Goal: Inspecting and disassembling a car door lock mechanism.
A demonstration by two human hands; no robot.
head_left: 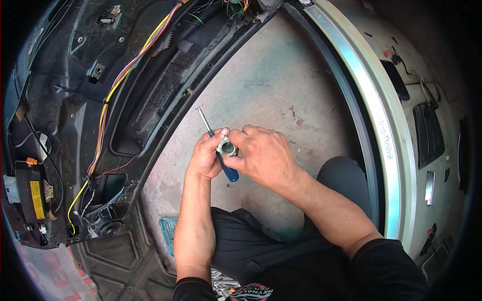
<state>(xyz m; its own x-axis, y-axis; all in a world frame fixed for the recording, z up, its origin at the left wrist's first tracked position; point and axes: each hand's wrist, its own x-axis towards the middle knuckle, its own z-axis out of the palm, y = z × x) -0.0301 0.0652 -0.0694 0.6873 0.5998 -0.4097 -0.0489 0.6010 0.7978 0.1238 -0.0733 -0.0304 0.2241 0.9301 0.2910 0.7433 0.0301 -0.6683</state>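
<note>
Both hands meet over the gap, neither free: the person's left hand [202, 156] grips a small metal part [228, 147] along with a blue-handled screwdriver [231, 173], while the right hand [268, 154] has fingers and thumb on the part's other side. Part sits between the hands, hollow round end facing up; the inside is too small to read. Screwdriver lies across the left hand, blade out past the thumb, handle below the part. Step looks like hand-working or checking the part, with the tool parked rather than in use. Next move probably calls for a steady left pinch and a small right-finger adjustment, minding that the screwdriver could slip. Underneath, stained floor [266, 75]. Left, a dark stripped panel [60, 113] with a yellow-and-pink wire bundle [106, 103]; near its lower edge, a blue tray [167, 232]. Right, a curved sill with a shiny strip [365, 83]; beyond it, flat dark pieces [429, 134].
</note>
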